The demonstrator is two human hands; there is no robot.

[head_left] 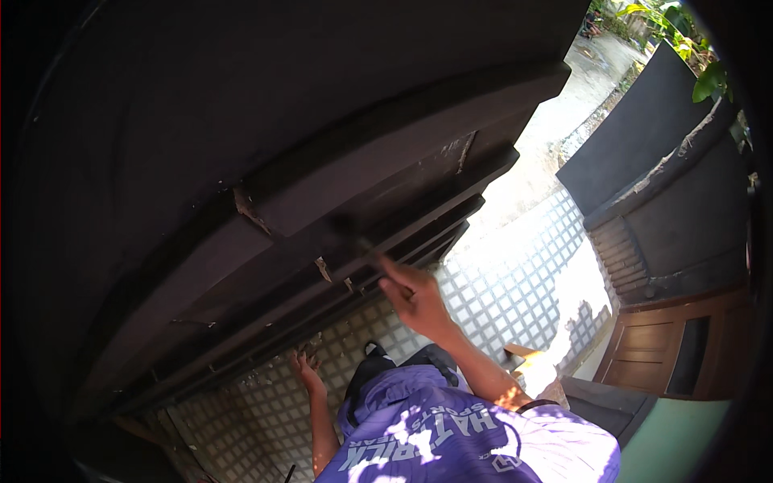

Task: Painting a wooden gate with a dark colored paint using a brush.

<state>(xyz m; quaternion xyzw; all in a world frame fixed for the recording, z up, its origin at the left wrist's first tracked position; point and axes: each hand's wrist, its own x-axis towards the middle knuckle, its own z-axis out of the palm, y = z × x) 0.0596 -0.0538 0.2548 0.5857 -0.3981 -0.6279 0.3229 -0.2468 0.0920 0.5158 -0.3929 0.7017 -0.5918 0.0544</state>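
In front of me rises a large dark-painted panel [338,145] with stepped, overlapping boards. Pale chipped patches [251,211] break its dark surface. My right hand [417,299] is closed around the handle of a brush-like tool [348,229], its index finger stretched along it. The tool's dark head is smeared by motion and lies over the boards; I cannot tell whether it touches them. Lower and to the left, my left hand [305,369] is open, fingers apart, beside the panel's lower boards, with nothing visible in it.
Light floor tiles [491,298] in a checked pattern run beneath the panel and off to the right. A dark wall [676,201] and a brown wooden door [664,350] stand at the right. Green leaves [708,80] hang at the upper right. Strong sunlight washes out part of the floor.
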